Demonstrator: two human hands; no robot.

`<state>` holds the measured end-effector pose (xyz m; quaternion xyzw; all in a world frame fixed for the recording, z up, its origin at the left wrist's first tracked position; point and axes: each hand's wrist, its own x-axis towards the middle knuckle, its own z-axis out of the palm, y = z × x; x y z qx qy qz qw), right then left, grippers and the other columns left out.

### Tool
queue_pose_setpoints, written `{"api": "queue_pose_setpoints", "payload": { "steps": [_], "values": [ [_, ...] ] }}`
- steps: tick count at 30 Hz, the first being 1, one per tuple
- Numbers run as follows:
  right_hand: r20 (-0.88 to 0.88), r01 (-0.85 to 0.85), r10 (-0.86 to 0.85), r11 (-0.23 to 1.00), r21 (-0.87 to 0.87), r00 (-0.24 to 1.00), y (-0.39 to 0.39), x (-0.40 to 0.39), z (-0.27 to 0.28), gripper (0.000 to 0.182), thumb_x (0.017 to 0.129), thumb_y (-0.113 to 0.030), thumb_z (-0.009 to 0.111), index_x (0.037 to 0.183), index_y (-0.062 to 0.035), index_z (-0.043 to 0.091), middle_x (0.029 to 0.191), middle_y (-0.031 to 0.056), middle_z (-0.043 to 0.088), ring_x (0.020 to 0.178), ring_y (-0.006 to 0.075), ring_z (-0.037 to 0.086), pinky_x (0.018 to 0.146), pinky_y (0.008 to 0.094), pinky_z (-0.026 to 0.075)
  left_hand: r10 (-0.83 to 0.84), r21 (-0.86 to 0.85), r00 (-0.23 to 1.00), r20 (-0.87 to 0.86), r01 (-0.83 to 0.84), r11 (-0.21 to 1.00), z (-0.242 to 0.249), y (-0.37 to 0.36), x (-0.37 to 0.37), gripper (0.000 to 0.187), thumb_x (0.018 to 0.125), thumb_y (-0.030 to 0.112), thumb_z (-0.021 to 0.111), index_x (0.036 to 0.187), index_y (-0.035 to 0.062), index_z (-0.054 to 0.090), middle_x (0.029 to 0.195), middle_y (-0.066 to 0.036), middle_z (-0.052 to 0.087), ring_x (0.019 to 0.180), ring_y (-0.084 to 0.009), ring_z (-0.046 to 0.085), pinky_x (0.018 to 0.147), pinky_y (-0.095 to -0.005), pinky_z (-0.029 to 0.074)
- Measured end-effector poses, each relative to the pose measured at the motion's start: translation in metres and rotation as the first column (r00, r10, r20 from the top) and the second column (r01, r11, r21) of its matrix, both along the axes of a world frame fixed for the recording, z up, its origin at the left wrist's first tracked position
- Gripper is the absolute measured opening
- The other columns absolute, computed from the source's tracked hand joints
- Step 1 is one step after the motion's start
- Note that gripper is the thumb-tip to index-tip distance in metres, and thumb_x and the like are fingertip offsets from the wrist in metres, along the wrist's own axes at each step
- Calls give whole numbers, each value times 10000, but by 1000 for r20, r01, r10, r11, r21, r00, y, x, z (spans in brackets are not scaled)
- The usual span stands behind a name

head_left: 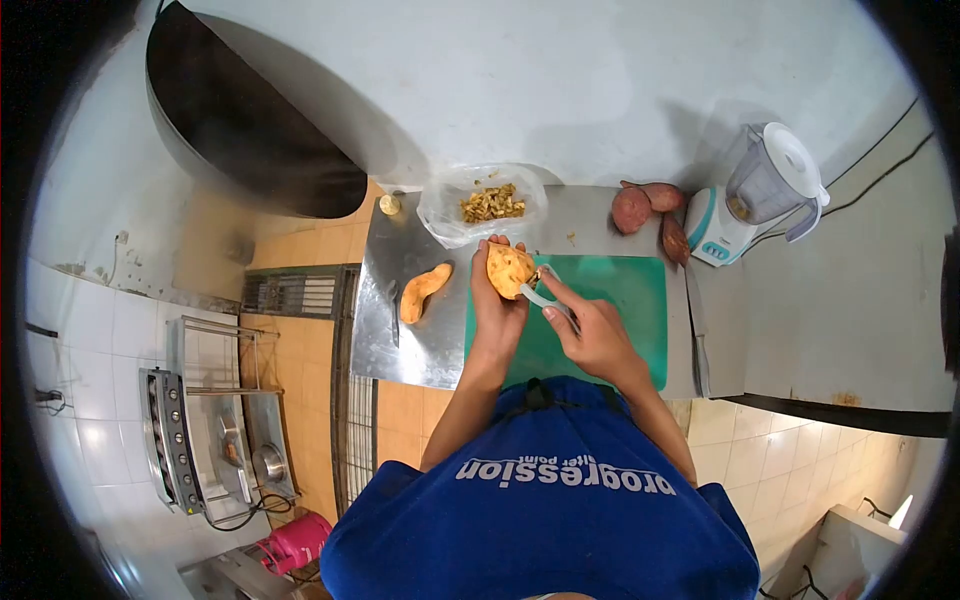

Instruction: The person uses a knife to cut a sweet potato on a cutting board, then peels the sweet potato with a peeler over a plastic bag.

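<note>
My left hand [497, 318] is wrapped round a mostly peeled, orange-yellow sweet potato [507, 268] with some darker spots. In my right hand [600, 338] is a peeler [545, 298] with a pale grey handle, its head against the sweet potato's right side. Both hands are above a green cutting board [640, 310]. Left of the board, on the metal table [440, 350], lies a curved peeled sweet potato [425, 292]. Behind my hands, a clear plastic bag [437, 215] holds brownish-yellow peelings or pieces [492, 204].
Several unpeeled sweet potatoes [632, 210] sit at the back right, beside a white and teal blender [722, 232]. A knife [701, 350] lies along the board's right. A slim dark utensil [394, 315] and a small pale-yellow piece [389, 204] are at the table's left.
</note>
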<state>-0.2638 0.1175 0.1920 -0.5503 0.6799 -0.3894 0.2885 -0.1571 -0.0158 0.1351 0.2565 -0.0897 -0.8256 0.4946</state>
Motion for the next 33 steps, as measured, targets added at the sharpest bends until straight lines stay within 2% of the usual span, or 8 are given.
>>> {"api": "queue_pose_setpoints", "payload": {
  "steps": [5,8,13,16,18,26,28,33],
  "values": [
    [-42,-20,21,999,28,999,0,-2,2,519,983,-280,582,1475,-132,507,792,245,673,703,433,653,674,500,499,-15,1,1000,2,15,1000,-4,0,1,227,1032,326,570,1142,127,572,1080,-8,635,1082,-214,630,943,-371,525],
    [-26,-12,11,998,-59,1000,-1,0,-5,518,985,-243,585,1481,-119,500,595,193,515,533,354,510,591,418,432,-5,10,1000,-14,5,1000,-6,-2,1,223,1031,315,572,1138,120,570,1076,-10,633,1070,-221,633,936,-373,527],
    [-72,-28,29,1000,13,997,-1,2,-6,513,979,-312,583,1466,-165,522,809,258,670,754,472,646,707,532,498,40,-9,999,4,-40,999,-11,-7,2,214,1031,305,570,1119,110,568,1042,-14,625,1040,-230,631,926,-372,529],
    [-113,-32,43,994,103,993,1,-3,-6,509,980,-308,582,1463,-159,525,818,257,673,739,460,645,696,517,501,69,10,997,30,-69,998,-18,-13,3,189,1029,286,567,1096,109,562,1018,-21,617,1023,-238,620,915,-380,531],
    [-81,-15,21,997,72,996,6,-6,-16,508,980,-307,583,1463,-159,525,809,252,672,721,450,643,685,509,500,138,77,972,-189,-125,989,-20,-25,9,165,1022,271,574,1065,112,557,1012,-23,616,1018,-238,611,903,-397,534],
    [-37,13,-13,1000,-13,999,1,-2,-3,505,984,-303,587,1464,-161,525,721,227,646,660,422,629,649,498,487,108,34,992,-68,-106,994,-2,-12,11,130,1007,257,585,1009,129,563,961,-9,617,975,-221,626,872,-396,540],
    [-76,-6,5,1000,-16,997,-1,-1,-2,511,983,-242,594,1479,-152,511,646,209,562,531,329,514,593,406,440,82,17,996,45,-82,996,-4,-7,6,136,999,267,601,989,135,567,941,-1,615,955,-207,636,849,-373,543],
    [-61,-22,21,1000,-9,998,-1,1,-9,507,985,-270,588,1474,-157,515,650,219,578,607,385,572,623,460,461,4,-14,1000,22,-4,1000,2,-1,4,128,985,258,625,975,143,570,918,8,616,942,-198,633,833,-349,541]
  ]
}}
